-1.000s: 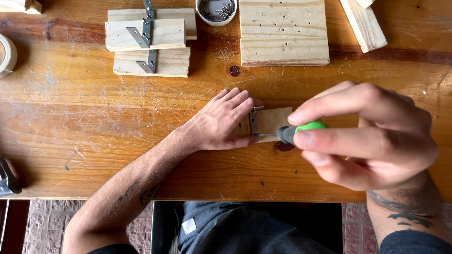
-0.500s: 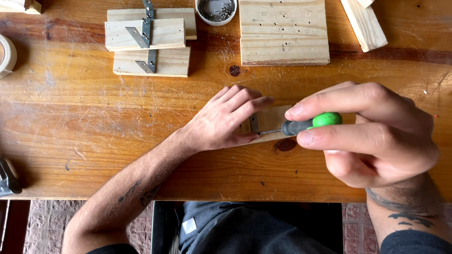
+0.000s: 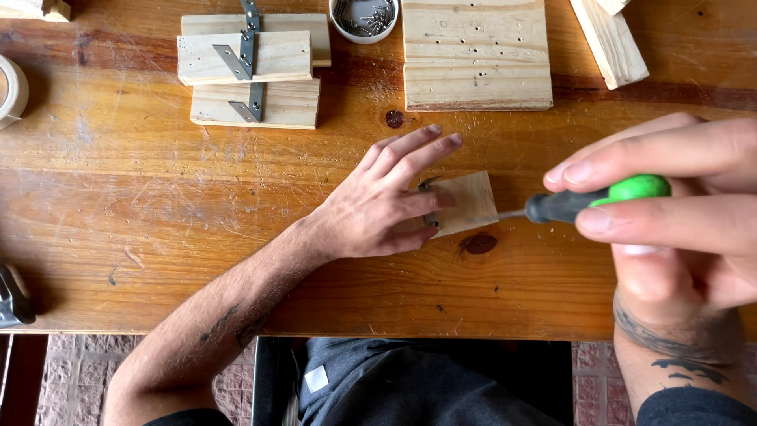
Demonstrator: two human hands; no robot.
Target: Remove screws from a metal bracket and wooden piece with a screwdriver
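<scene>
My left hand (image 3: 386, 197) lies flat on the wooden table (image 3: 158, 205), its fingers pressing on a small wooden block (image 3: 467, 203) with a metal bracket at the block's left edge. My right hand (image 3: 678, 213) is raised close to the camera and grips a screwdriver (image 3: 591, 201) with a black and green handle. Its thin metal shaft points left and reaches the block's right edge.
Stacked wooden blocks with metal brackets (image 3: 252, 71) lie at the back left. A small white bowl of screws (image 3: 363, 16) and a larger drilled wooden board (image 3: 476, 54) are at the back middle, a wood strip (image 3: 609, 43) at the back right, a tape roll (image 3: 9, 88) far left.
My right hand has drawn the screwdriver to the right, off the top of the block. The left hand's fingers have spread a little and stayed on the block.
</scene>
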